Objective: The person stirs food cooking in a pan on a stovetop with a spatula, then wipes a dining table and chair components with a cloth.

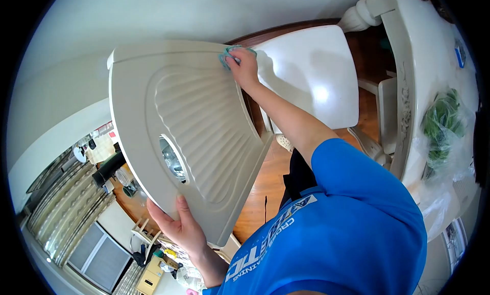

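A cream chair back (204, 116) with a fluted shell pattern and an oval cut-out fills the middle of the view. My left hand (179, 226) grips its lower left edge, thumb on the front face and the other fingers partly hidden around the edge. At the top right corner of the back, my right hand (244, 67) holds a bunched teal cloth (227, 54) against the surface. The glossy white chair seat (316, 65) shows just to the right, beyond my right forearm.
A white table (408, 50) with a carved leg stands at the right, bearing leafy greens in a plastic bag (443, 124). Another chair (388, 111) is by the table. A pale wall (178, 14) runs behind; a wooden floor (260, 193) lies below.
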Tool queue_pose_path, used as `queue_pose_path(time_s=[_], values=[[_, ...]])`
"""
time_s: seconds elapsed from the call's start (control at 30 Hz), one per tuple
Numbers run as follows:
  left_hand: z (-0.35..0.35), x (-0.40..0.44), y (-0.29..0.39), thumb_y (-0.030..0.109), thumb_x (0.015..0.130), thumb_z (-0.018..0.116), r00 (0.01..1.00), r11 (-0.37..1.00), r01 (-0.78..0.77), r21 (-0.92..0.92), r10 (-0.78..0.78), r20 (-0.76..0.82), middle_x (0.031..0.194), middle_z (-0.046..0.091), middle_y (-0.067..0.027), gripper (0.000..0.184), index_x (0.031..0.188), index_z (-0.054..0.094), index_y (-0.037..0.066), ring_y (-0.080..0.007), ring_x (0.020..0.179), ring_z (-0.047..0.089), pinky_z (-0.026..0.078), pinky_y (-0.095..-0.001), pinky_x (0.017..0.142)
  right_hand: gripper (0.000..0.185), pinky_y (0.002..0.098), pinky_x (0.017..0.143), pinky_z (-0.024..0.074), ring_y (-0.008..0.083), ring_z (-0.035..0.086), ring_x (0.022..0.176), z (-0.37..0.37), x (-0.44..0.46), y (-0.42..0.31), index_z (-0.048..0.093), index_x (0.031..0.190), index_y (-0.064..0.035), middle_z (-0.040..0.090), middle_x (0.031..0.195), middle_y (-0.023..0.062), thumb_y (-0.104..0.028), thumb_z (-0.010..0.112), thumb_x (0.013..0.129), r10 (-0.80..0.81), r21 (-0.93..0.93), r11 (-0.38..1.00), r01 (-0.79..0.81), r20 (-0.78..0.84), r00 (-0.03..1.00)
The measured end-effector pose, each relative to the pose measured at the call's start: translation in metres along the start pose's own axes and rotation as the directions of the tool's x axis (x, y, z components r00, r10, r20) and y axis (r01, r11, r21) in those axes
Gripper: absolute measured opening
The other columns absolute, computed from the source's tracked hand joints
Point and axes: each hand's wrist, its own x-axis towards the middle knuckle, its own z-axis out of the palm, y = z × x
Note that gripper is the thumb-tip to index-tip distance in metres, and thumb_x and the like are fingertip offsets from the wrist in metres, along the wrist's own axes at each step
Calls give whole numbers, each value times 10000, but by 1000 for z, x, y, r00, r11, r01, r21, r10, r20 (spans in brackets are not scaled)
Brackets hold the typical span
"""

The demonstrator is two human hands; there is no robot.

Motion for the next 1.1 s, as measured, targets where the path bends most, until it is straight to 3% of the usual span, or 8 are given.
queue_pose_path(time_s=[0.13,0.2,0.4,0.47,0.7,0.87,0.97,1.1], values=[[1,0,3,21,892,536,1000,1000,3,-15,-3,-19,1201,503,-95,425,1289,385,8,-160,1068,492,398,-286,923,190,342,776,471,269,605,874,-3,6,-23,656,889,-1,647,879,138,-135,678,757,267,154,949,-276,78,961],[1,2,3,22,891,535,1000,1000,-18,-9,18,-6,1185,499,-102,437,1295,370,-4,-161,1055,491,398,-279,905,175,383,746,469,322,579,835,-2,13,-67,661,862,-28,618,896,145,-128,691,721,156,159,974,-161,48,987],[1,4,4,24,882,542,996,993,-91,75,90,11,1160,502,-114,443,1292,376,-14,-177,1047,489,391,-288,903,191,349,770,468,291,574,893,-14,34,-190,648,915,-9,606,984,145,-129,674,769,-149,477,870,129,3,989],[2,4,4,26,871,550,996,993,-93,75,93,2,1149,506,-123,434,1276,400,-15,-190,1058,483,381,-307,919,244,384,784,441,332,522,904,1,40,-176,607,970,-21,573,937,148,-116,663,752,-166,356,910,211,-153,974],[1,5,2,11,863,540,995,995,-91,31,90,32,1151,511,-135,437,1274,394,-12,-198,1048,498,385,-305,915,242,422,784,413,354,476,898,9,8,-105,508,982,19,497,972,182,-138,599,821,116,8,993,-115,-78,990],[1,4,1,9,861,538,991,988,-133,73,130,37,1147,513,-145,446,1279,383,-19,-204,1047,502,385,-307,917,255,411,774,425,349,483,917,-17,-8,-210,514,976,-11,502,953,173,-100,639,773,-204,380,904,194,-16,979],[0,7,-3,6,860,536,989,988,-140,64,136,58,1149,512,-152,462,1289,368,-25,-211,1047,505,387,-310,918,274,402,759,433,331,505,894,-22,-16,-222,527,985,-21,511,940,167,-93,659,755,-299,446,848,285,-41,953],[1,7,-2,-4,856,532,984,982,-176,74,173,46,1154,512,-160,483,1301,346,-34,-223,1045,513,394,-317,918,255,401,765,439,342,515,877,-6,-19,-144,536,1028,-30,521,958,176,-134,614,809,-102,178,979,98,10,995]])
